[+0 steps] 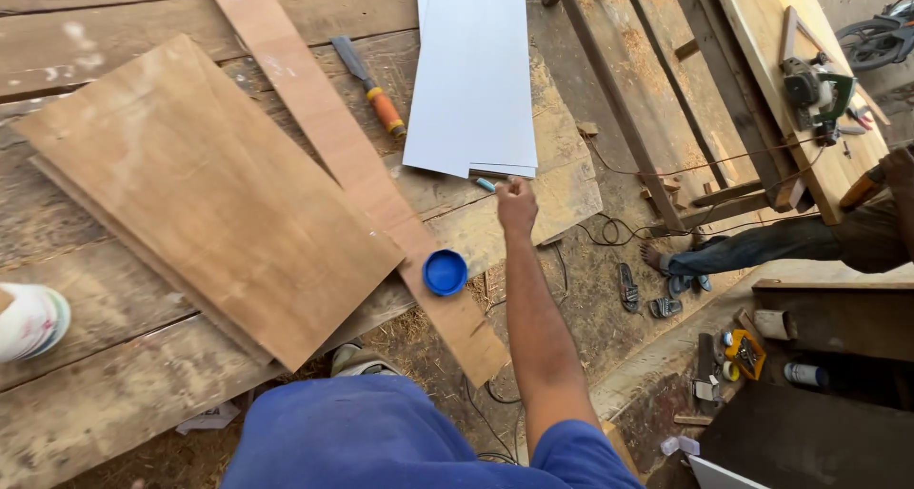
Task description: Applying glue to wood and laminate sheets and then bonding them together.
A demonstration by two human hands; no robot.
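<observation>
Outstretched, the right hand (516,206) closes its grip on a small blue object (486,184), too small to identify, just below the near edge of the white sheets (473,70). The left hand is out of view. The sheets lie stacked on a rough plank surface (95,394). Left of the sheets rests a chisel (369,85) with an orange handle, and beyond it a long narrow board (324,137) runs diagonally over a broad plywood panel (200,194). Below the sheets, a round blue lid (445,272) sits on that narrow board. Right of the sheets, a power saw (815,97) stands on a pale workbench, with another person's foot (653,256) on the sawdust-strewn floor underneath.
</observation>
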